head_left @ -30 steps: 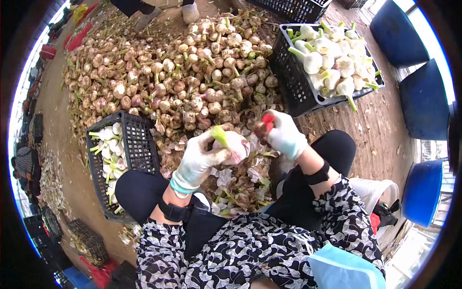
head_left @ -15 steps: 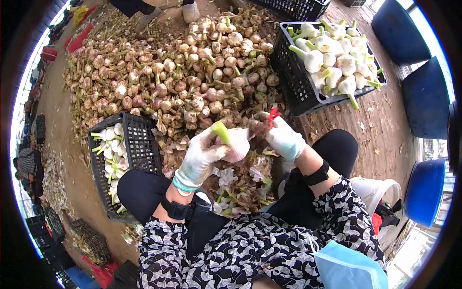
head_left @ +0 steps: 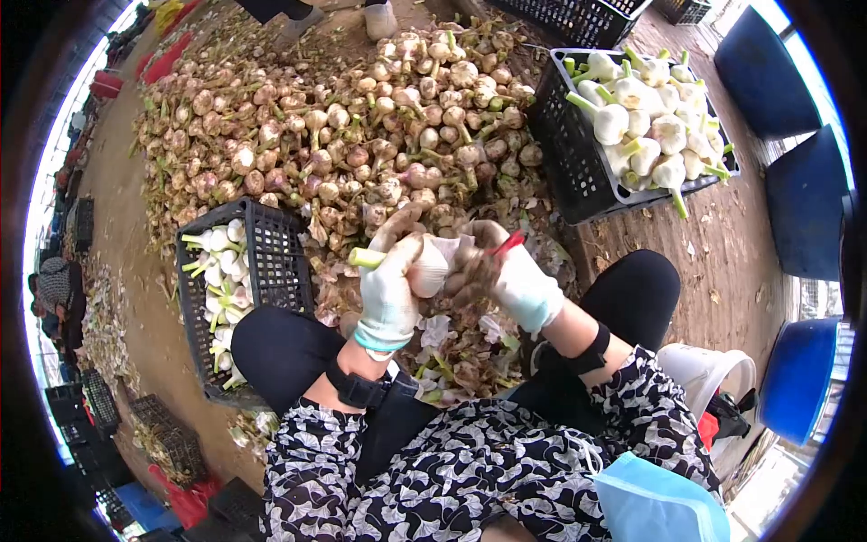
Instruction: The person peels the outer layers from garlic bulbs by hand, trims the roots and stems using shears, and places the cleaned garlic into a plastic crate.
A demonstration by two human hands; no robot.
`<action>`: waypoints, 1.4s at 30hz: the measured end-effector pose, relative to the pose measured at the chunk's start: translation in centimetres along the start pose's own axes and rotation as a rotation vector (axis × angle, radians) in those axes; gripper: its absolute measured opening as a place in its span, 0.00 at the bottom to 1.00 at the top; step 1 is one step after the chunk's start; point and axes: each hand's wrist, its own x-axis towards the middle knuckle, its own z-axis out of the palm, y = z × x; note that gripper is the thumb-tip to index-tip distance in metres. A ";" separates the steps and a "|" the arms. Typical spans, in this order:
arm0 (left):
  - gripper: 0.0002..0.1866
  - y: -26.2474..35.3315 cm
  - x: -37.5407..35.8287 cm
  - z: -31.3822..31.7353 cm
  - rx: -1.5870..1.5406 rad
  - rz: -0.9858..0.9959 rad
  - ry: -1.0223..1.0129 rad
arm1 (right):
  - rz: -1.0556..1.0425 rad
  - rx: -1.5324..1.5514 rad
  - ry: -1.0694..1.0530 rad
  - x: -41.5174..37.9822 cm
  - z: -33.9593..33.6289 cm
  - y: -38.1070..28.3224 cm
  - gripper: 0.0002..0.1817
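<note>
My gloved left hand [head_left: 390,285] is closed around a garlic bulb [head_left: 429,274], whose cut green stem sticks out to the left. My gloved right hand [head_left: 515,282] is at the bulb's right side, its soiled fingers pinching the papery outer skin [head_left: 453,248] stretched between the hands. A small red strip [head_left: 511,242] shows at the right fingers; what it belongs to is hidden. Loose peelings [head_left: 452,348] lie on the ground below both hands.
A large heap of unpeeled garlic [head_left: 361,126] spreads ahead. Black crates of cleaned garlic stand at left [head_left: 282,257] and right [head_left: 578,172]. Blue tubs [head_left: 799,379] and a white bucket [head_left: 691,366] are to the right. Another person's shoe [head_left: 380,20] is beyond the heap.
The bulb has turned, its stem swinging from upward to leftward. My right hand has come closer, its fingers now against the bulb. The view has shifted slightly.
</note>
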 end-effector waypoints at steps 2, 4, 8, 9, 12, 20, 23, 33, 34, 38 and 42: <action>0.17 0.1 -0.4 0.8 0.043 0.048 -0.014 | -0.256 -0.334 0.107 0.2 0.6 1.9 0.18; 0.18 -0.8 0.2 -1.3 0.065 -0.056 -0.005 | -0.190 -0.364 0.234 0.6 -0.8 1.8 0.15; 0.18 -0.2 0.8 -1.8 0.148 -0.304 -0.085 | -0.248 -0.586 0.132 -0.4 -0.1 0.7 0.15; 0.18 -0.3 0.9 -2.1 0.143 -0.237 -0.101 | -0.278 -0.691 0.150 -0.8 0.2 -0.2 0.14; 0.15 0.2 1.4 -2.1 -0.074 -0.112 -0.073 | -0.217 -0.047 0.244 0.8 -2.8 -1.5 0.13; 0.14 0.5 1.5 -2.6 -0.241 -0.156 -0.062 | 0.022 -0.806 0.003 0.3 -3.1 0.2 0.29; 0.12 -2.9 1.9 -5.1 0.479 0.211 -0.174 | -0.097 -0.392 -0.133 0.9 -0.8 0.4 0.34; 0.15 5.8 -0.3 -9.1 0.173 0.255 0.127 | 0.280 -0.564 -0.084 5.0 -3.6 0.2 0.26; 0.14 5.9 -0.4 -9.3 0.216 0.346 0.171 | 0.045 -0.829 -0.347 5.7 -1.9 -0.1 0.23; 0.22 3.9 -1.4 -7.8 0.109 0.140 0.008 | -0.194 -0.223 -0.282 7.0 5.4 6.9 0.07; 0.40 5.2 -1.5 -6.0 0.455 0.349 -0.130 | -0.130 -0.197 0.146 6.8 2.5 -0.8 0.10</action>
